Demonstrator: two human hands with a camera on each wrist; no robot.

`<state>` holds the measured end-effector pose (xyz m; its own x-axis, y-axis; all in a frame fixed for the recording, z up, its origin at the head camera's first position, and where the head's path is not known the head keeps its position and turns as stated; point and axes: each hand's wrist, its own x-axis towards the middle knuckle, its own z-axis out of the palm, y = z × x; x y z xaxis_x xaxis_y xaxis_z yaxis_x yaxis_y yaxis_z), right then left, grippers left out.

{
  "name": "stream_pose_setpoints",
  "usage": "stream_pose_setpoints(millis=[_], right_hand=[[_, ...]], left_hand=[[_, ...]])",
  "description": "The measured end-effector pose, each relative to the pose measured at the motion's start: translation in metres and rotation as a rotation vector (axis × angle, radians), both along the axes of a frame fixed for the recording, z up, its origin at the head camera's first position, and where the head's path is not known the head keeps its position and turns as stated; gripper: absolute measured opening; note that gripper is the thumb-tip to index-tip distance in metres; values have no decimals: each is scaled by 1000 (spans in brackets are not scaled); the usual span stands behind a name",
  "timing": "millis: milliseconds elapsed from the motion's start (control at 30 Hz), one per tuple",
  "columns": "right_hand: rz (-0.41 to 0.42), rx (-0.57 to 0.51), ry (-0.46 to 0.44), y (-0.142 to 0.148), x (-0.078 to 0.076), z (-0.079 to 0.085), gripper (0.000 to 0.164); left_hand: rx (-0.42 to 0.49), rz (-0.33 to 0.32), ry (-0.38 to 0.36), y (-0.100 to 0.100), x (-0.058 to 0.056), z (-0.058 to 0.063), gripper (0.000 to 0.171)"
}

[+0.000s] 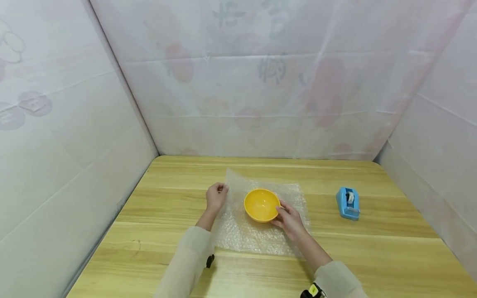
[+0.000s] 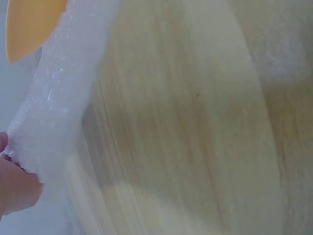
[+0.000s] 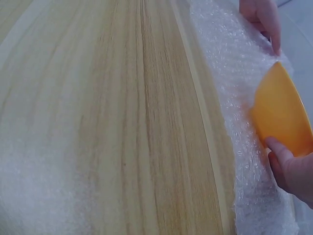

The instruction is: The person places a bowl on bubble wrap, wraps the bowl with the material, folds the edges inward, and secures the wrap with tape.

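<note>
A yellow bowl [image 1: 259, 203] stands upright over the middle of a sheet of bubble wrap [image 1: 257, 242]. My right hand [image 1: 291, 221] grips the bowl's right side, thumb at the rim and fingers under the wall. At the sheet's left edge my left hand [image 1: 217, 196] pinches the bubble wrap, whose far left corner is lifted. In the left wrist view the left hand [image 2: 17, 183] holds the raised edge of the wrap [image 2: 54, 98]. The right wrist view shows the right hand [image 3: 296, 174] against the side of the bowl [image 3: 281, 107].
A blue tape dispenser [image 1: 348, 203] with a roll of tape stands on the wooden table [image 1: 156, 223], to the right of the bubble wrap. Pale printed cloth walls [image 1: 238, 103] rise behind the table and along both sides.
</note>
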<state>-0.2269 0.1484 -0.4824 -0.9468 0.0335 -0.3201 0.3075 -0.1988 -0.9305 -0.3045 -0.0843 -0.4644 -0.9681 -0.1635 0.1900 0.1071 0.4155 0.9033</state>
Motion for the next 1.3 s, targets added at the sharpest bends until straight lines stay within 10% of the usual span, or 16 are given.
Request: stream_pose_setpoints(millis=[667, 1300], right_hand=[[-44, -33, -18, -4, 2, 5, 50], [-49, 13, -34, -6, 1, 8, 50]], left_hand=[[6, -334, 296, 8, 27, 13, 8], [-551, -628, 592, 12, 42, 8, 7]])
